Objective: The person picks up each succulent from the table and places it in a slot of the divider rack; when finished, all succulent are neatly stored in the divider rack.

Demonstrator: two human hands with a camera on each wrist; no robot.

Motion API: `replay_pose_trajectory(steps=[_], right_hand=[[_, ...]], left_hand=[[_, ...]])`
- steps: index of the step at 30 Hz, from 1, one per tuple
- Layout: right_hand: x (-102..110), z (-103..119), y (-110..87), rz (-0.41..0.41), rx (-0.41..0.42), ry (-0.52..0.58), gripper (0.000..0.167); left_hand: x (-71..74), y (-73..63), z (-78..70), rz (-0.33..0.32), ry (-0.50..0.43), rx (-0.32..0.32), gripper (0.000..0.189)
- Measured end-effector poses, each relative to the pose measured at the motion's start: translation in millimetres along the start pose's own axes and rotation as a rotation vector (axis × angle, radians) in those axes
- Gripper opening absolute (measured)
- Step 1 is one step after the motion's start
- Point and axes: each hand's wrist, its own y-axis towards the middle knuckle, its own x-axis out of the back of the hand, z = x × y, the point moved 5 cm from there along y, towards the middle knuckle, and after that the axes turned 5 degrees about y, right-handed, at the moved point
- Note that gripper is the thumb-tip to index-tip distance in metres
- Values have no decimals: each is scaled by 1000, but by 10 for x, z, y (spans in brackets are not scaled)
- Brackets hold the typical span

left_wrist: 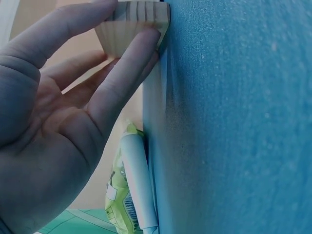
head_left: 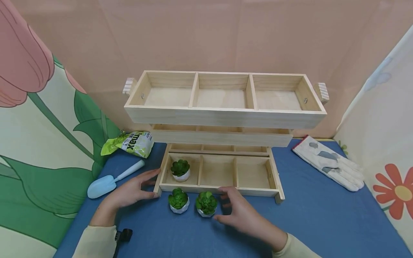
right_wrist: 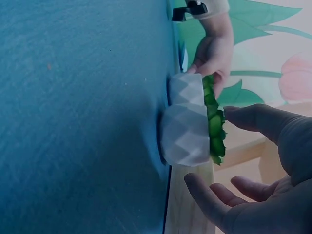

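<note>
A tiered wooden planter stand rests on the blue table. Its lowest tray has three compartments; the left one holds a small succulent in a white pot. Two more potted succulents stand on the table before the tray, one to the left and one to the right. My left hand touches the tray's front left corner with straight fingers. My right hand hovers open just right of the right pot, fingers spread, holding nothing.
A light blue trowel and a green bag lie at the left of the table. A white gardening glove lies at the right. Printed floral walls close in both sides.
</note>
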Motion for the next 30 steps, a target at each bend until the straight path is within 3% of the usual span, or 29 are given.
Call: replay_pose_trajectory(steps=[17,25,30], right_hand=[[-172,-139,92,10,-34,4,81],[-256,-106,129,-28,-13,-125,83],[-289,-99,140,-56,-31,-150,83]], left_hand=[[-4,-5,8,9,-10,9,94],[-2,2,28,1,-6,12,94],[-11,5,28,2,-9,7,94]])
